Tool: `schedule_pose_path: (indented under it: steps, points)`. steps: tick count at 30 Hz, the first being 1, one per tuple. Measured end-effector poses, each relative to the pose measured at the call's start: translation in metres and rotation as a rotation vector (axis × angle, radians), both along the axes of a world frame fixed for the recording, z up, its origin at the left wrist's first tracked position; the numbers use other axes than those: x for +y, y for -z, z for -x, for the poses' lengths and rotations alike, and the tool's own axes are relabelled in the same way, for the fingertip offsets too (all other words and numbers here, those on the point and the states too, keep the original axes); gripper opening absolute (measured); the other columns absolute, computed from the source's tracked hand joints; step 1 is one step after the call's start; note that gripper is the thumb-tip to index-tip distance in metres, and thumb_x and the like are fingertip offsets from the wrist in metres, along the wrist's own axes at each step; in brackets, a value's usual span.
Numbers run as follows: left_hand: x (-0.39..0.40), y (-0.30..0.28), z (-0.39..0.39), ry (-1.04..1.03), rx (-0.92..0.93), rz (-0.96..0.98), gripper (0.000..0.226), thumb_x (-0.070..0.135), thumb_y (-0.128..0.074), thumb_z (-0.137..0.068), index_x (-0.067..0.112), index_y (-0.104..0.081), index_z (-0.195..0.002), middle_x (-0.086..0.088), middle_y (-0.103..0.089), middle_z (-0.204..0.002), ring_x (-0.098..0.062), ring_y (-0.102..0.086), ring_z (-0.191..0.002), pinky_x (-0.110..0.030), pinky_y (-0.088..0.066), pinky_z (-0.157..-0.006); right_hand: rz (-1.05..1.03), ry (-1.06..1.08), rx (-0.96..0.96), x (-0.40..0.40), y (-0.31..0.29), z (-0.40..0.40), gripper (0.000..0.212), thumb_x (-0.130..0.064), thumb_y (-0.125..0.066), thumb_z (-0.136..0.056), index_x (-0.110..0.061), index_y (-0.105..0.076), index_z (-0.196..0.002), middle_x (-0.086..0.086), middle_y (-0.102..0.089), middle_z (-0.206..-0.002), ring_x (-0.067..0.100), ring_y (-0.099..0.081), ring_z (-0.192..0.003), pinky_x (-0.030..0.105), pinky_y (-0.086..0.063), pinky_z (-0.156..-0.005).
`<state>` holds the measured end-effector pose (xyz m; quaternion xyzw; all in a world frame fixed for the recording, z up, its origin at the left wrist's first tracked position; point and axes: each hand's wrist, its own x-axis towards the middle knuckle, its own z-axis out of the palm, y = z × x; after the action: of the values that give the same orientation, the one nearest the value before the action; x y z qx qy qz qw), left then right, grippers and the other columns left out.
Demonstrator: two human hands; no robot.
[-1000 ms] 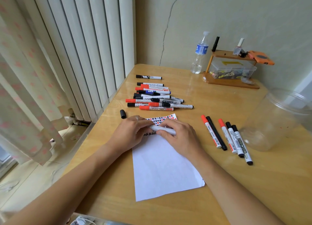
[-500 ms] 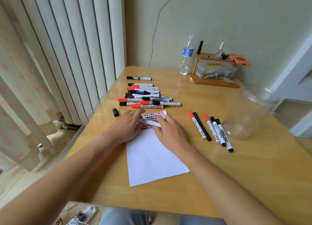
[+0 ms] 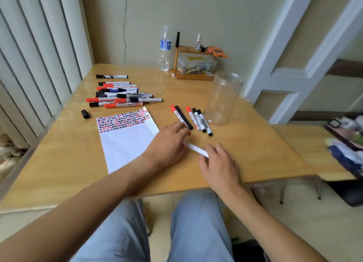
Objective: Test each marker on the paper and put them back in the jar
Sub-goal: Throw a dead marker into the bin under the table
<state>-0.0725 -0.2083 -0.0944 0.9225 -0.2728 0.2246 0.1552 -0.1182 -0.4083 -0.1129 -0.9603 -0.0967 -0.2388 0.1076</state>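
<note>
We count five markers point(image 3: 191, 119) by one jar point(image 3: 224, 98). Our right hand point(image 3: 218, 163) grips a sixth marker point(image 3: 196, 148) lying diagonally over the desk point(image 3: 255, 153); left hand point(image 3: 169, 143) covers its far end.

Bare table point(image 3: 255, 147) between hands and jar point(image 3: 224, 98); row of five markers point(image 3: 191, 119) lies just left of jar. Marker pile point(image 3: 119, 96) crowds far left, loose cap point(image 3: 85, 114) beside paper point(image 3: 125, 139).
</note>
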Motion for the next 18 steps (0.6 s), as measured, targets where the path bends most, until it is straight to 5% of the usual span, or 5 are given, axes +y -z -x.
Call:
schedule_pose_path:
  steps: [5,9,12,18]
  points:
    - [-0.077,0.007,0.006,0.184,0.131,0.006,0.047,0.026,-0.039,-0.085,0.012,-0.062,-0.123,-0.011,-0.064,-0.114,-0.034,-0.063,-0.096,-0.043,-0.054,-0.08,-0.009,0.148,-0.077,-0.08,0.007,0.033,0.013,-0.025,-0.065,-0.093,-0.012,-0.062,-0.095,0.007,-0.049,-0.083,0.032,-0.056,-0.067,0.032,-0.035,-0.054]
    - [-0.114,0.006,0.003,0.18,0.334,-0.063,0.066,0.043,-0.037,-0.092,0.017,-0.043,-0.152,-0.011,-0.048,-0.153,-0.034,-0.047,-0.138,-0.042,-0.038,-0.112,-0.144,0.343,-0.071,-0.129,0.026,0.068,0.019,-0.03,-0.049,-0.105,-0.014,-0.045,-0.096,0.002,-0.046,-0.078,0.024,-0.044,-0.057,0.029,-0.025,-0.048]
    - [-0.125,0.011,-0.001,0.199,0.399,-0.19,0.073,0.061,-0.022,-0.092,0.031,-0.036,-0.157,-0.001,-0.027,-0.167,-0.02,-0.014,-0.156,-0.046,-0.012,-0.122,-0.296,0.524,0.045,-0.159,0.07,0.107,0.02,-0.03,-0.044,-0.107,-0.01,-0.045,-0.106,0.007,-0.053,-0.078,0.028,-0.051,-0.059,0.032,-0.028,-0.048]
    - [-0.117,0.012,-0.004,0.225,0.443,-0.243,0.076,0.066,-0.015,-0.091,0.037,-0.025,-0.161,0.004,-0.017,-0.17,-0.014,-0.005,-0.157,-0.045,-0.001,-0.125,-0.308,0.73,0.487,-0.191,0.151,0.154,0.02,-0.026,-0.055,-0.1,-0.007,-0.061,-0.106,0.015,-0.068,-0.102,0.037,-0.065,-0.09,0.035,-0.043,-0.064]
